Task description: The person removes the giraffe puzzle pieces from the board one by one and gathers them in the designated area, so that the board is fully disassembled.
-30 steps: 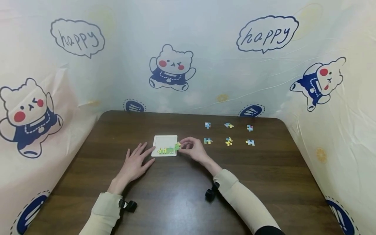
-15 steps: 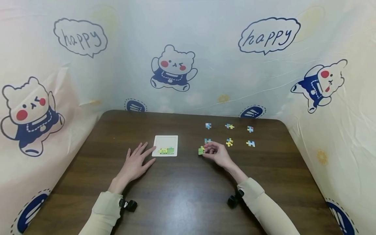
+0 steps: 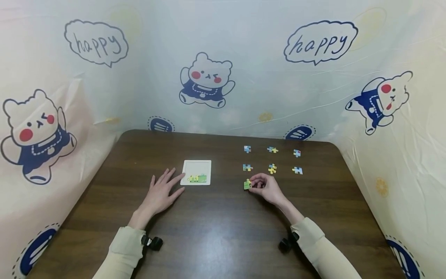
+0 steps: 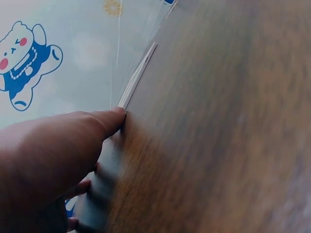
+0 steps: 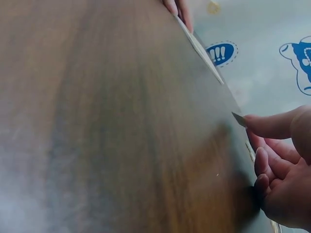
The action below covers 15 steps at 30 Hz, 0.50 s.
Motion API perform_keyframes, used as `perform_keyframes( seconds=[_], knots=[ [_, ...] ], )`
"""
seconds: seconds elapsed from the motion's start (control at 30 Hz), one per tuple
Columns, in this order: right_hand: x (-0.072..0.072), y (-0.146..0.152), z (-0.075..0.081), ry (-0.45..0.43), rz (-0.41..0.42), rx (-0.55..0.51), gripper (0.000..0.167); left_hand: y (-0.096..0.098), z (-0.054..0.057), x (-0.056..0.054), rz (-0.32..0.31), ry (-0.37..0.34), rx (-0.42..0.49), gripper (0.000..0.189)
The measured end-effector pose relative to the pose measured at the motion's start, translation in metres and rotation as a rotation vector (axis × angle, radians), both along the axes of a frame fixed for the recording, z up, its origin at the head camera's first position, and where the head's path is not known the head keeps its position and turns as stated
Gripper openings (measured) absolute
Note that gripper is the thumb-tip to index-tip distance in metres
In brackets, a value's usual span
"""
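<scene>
A small white puzzle frame [image 3: 196, 167] lies left of the table's middle, with joined green and yellow puzzle pieces [image 3: 197, 178] along its near edge inside. My left hand [image 3: 161, 195] rests with spread fingers at the frame's left side, its fingertips touching the border. Between thumb and fingers, my right hand [image 3: 269, 188] pinches a green puzzle piece [image 3: 247, 184] at or just above the tabletop, to the right of the frame. Seen edge-on in the right wrist view, that same piece [image 5: 239, 119] sticks out past the thumb.
Behind the right hand, several loose blue and yellow puzzle pieces [image 3: 272, 149] lie in two rows. The dark wooden table [image 3: 209, 232] ends at a printed curtain [image 3: 244, 69] at the back and sides. Each wrist carries a small black camera [image 3: 155, 244].
My right hand has drawn the green puzzle piece away from the frame's right edge, moving it right and slightly nearer. The left hand has stayed in place.
</scene>
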State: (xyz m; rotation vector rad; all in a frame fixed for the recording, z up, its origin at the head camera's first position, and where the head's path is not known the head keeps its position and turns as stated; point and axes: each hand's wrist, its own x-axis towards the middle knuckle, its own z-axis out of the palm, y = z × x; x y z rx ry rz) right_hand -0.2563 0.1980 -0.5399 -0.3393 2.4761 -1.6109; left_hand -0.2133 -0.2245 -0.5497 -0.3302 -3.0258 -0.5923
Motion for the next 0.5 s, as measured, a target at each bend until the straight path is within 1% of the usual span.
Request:
perform_keyframes(
  seconds=[0.23, 0.5],
  knots=[
    [0.0045, 0.0, -0.0054, 0.041, 0.007, 0.051, 0.027, -0.0003, 0.0006, 0.0006, 0.006, -0.025, 0.004, 0.063],
    [0.0094, -0.0017, -0.009, 0.07, 0.016, 0.089, 0.025, 0.0017, 0.0027, 0.0011, 0.006, 0.006, 0.0, 0.06]
  ],
)
